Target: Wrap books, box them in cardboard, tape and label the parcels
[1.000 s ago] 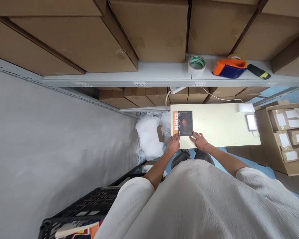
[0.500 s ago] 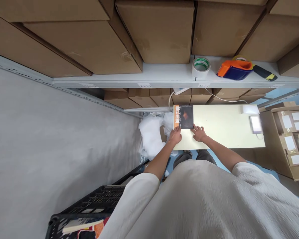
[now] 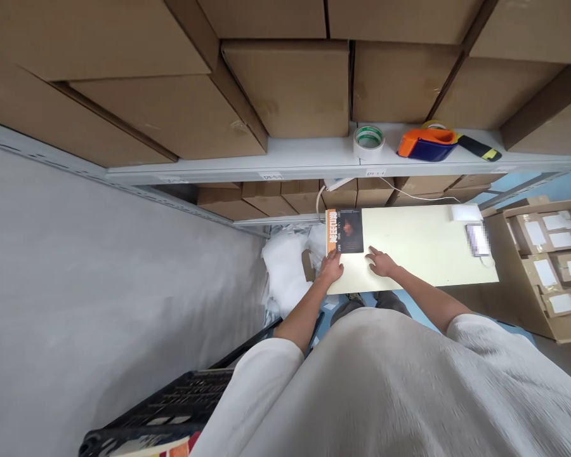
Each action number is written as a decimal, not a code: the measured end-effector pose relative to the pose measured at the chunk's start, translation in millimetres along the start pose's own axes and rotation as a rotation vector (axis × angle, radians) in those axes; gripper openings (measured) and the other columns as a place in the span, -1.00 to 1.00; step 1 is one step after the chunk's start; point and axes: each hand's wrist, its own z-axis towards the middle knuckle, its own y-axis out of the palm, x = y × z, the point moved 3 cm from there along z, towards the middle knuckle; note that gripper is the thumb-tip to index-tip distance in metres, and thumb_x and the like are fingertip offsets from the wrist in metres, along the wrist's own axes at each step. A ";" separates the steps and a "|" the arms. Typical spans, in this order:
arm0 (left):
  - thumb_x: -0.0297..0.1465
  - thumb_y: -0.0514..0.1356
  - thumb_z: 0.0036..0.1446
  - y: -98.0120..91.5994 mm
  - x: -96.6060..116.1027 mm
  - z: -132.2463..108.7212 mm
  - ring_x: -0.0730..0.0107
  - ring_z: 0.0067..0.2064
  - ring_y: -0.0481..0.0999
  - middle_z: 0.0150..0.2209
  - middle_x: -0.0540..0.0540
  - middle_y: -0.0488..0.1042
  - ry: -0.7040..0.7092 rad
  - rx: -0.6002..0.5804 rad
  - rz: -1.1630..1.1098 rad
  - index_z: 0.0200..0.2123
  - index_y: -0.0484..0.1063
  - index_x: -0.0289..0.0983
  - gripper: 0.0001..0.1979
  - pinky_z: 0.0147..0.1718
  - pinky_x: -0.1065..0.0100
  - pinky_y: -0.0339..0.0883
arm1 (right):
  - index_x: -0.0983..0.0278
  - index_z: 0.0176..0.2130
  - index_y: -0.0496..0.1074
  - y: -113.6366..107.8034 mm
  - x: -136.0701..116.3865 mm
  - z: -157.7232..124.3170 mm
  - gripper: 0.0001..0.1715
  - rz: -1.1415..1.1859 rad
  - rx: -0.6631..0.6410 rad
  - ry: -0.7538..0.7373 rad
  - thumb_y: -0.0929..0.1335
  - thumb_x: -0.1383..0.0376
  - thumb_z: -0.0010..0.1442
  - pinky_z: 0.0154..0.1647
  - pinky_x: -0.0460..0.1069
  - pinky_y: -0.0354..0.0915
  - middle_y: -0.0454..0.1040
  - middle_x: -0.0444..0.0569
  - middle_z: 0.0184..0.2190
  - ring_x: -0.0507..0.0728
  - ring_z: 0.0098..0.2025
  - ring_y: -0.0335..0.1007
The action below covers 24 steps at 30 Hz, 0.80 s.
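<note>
A dark book with an orange strip of large lettering along its left side (image 3: 350, 230) lies flat on the pale tabletop (image 3: 409, 254), at its left end. My left hand (image 3: 332, 267) rests at the book's lower left edge, its fingertips touching the cover and its thumb apart. Just off the book's lower right corner, my right hand (image 3: 382, 262) hovers over or touches the tabletop, index finger stretched out. Nothing shows in either hand.
Above stands a shelf with cardboard boxes (image 3: 290, 89), a tape roll (image 3: 368, 142) and an orange-and-blue tape dispenser (image 3: 428, 147). A blurred device (image 3: 477, 240) lies at the table's right end. White wrapping (image 3: 285, 270) is left, a black crate (image 3: 171, 397) lower left, an open carton (image 3: 552, 266) right.
My right hand has come away from the book's lower right corner, its index finger now pointing out. My left hand stays at the lower left edge. The whole view has shifted slightly.
</note>
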 end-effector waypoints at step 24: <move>-0.48 0.15 0.32 11.3 130.4 -22.9 0.12 0.32 0.53 0.27 -0.21 0.56 0.030 0.315 -0.379 0.16 0.55 -0.17 -0.60 0.36 0.01 0.40 | 0.35 0.13 0.47 -388.0 230.2 -133.5 -0.55 0.027 1.047 0.095 0.32 0.11 0.42 0.25 0.32 0.32 0.50 0.31 0.12 0.41 0.16 0.36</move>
